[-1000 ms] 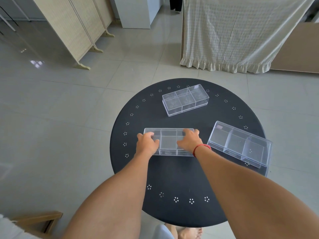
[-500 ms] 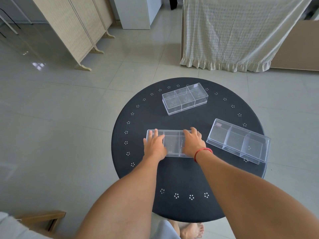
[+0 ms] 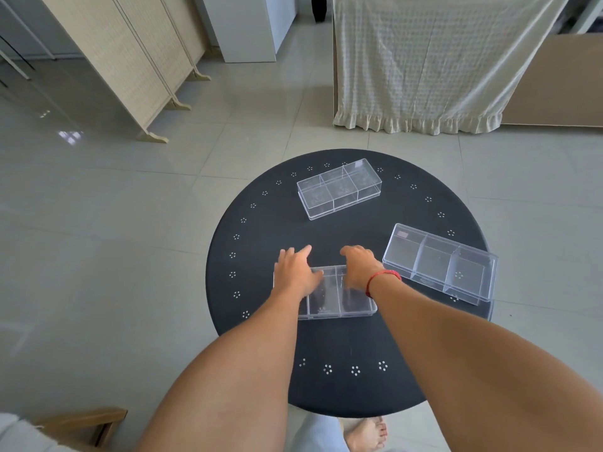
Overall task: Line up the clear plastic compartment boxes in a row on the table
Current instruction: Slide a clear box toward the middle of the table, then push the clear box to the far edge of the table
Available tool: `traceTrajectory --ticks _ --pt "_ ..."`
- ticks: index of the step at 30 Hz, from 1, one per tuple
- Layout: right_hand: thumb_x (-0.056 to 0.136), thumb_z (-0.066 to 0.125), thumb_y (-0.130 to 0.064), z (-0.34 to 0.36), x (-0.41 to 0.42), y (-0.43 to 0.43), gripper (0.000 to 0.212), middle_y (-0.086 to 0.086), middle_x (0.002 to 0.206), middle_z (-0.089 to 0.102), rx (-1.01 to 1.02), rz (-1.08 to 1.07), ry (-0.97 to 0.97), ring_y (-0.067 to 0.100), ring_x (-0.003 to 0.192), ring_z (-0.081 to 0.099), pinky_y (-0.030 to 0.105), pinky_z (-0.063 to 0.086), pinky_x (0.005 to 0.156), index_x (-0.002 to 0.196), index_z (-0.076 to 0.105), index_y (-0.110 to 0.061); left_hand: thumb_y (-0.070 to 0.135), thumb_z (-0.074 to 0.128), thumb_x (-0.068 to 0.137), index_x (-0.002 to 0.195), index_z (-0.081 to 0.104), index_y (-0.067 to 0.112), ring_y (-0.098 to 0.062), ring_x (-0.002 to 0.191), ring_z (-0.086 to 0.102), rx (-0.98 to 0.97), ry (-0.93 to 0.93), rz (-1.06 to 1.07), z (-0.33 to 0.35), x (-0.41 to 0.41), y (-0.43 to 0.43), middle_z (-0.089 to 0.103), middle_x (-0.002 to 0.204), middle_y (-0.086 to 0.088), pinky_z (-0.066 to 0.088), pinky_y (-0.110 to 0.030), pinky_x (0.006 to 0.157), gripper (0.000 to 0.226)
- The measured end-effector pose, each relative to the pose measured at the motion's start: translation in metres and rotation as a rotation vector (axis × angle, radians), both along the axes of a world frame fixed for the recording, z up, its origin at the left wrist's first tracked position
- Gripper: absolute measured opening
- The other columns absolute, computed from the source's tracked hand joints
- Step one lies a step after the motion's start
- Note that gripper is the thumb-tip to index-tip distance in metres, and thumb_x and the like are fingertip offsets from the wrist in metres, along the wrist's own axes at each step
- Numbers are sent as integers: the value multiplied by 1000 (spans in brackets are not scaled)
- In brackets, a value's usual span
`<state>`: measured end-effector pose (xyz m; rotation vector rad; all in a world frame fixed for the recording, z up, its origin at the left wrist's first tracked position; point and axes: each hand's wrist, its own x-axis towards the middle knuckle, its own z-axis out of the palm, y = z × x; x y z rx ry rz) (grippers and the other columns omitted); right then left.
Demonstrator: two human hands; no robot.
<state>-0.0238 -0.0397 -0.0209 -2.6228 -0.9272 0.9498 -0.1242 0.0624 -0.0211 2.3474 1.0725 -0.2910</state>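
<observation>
Three clear plastic compartment boxes lie on a round black table (image 3: 342, 340). One box (image 3: 339, 188) sits at the far side, angled. A second box (image 3: 440, 263) lies at the right edge, slanting down to the right. The third box (image 3: 332, 298) lies flat in the middle, squarely crosswise. My left hand (image 3: 293, 272) hovers over its left end with fingers spread past its far edge. My right hand (image 3: 360, 265), with a red wrist band, is over its right end, fingers loosely curved. Neither hand grips the box.
A folding bamboo screen (image 3: 130, 60) stands at the far left, a white cabinet (image 3: 251, 27) behind it, and cloth-draped furniture (image 3: 424, 60) at the far right. A wooden chair corner (image 3: 81, 422) and a bare foot (image 3: 367, 433) are below the table's near edge.
The middle box has come a little nearer to me. Both hands have let go of its ends and their fingers now reach beyond its far edge.
</observation>
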Motion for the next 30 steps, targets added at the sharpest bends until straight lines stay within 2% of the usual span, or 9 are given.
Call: traceTrajectory --ticks 3,5,8,12,19,24,27,30 --pt "86 62 -7 14 14 12 53 12 141 47 47 -33 3 33 132 42 47 42 108 137 46 -8 35 57 93 149 35 22 -28 149 12 27 -26 14 12 20 8 24 159 -10 21 -43 117 62" --pt "86 63 -10 23 25 19 55 13 140 48 69 -53 0 34 133 41 47 42 108 138 44 -8 36 56 93 148 37 21 -27 150 13 24 -54 27 21 34 15 25 159 -9 23 -43 117 60" --pt "87 65 -13 32 44 28 59 14 140 47 99 -92 -14 35 134 41 47 43 107 140 39 -7 36 56 94 147 38 19 -27 147 20 11 -81 33 29 50 25 32 156 -7 29 -45 114 59" --pt "88 65 -16 38 72 40 58 14 141 46 139 -136 -30 35 131 42 46 43 105 139 39 -7 40 60 90 149 35 22 -26 140 36 -121 -84 88 29 70 46 39 152 -4 39 -46 109 66" --pt "88 62 -17 21 125 63 57 14 146 40 187 -288 11 36 136 38 47 39 110 140 40 -6 41 56 92 151 27 17 -27 139 36 -175 -74 116 9 124 77 33 154 -6 38 -45 109 70" --pt "87 58 -21 2 165 81 63 15 154 28 204 -449 -2 35 141 31 52 38 110 144 34 -9 52 51 90 154 6 14 -32 141 33 -195 -81 311 -15 159 89 19 160 -8 36 -48 108 87" --pt "90 56 -26 -7 186 93 74 12 161 16 211 -500 -13 32 148 20 50 34 112 152 20 -9 54 47 92 154 -4 15 -31 143 30 -264 -115 378 -29 177 100 14 162 -7 34 -47 109 89" --pt "88 56 -38 -13 196 101 78 13 155 32 216 -587 127 35 141 34 50 38 111 151 20 -9 50 48 92 154 -9 16 -31 141 34 -291 -154 427 -36 185 107 22 159 -8 35 -46 108 91"
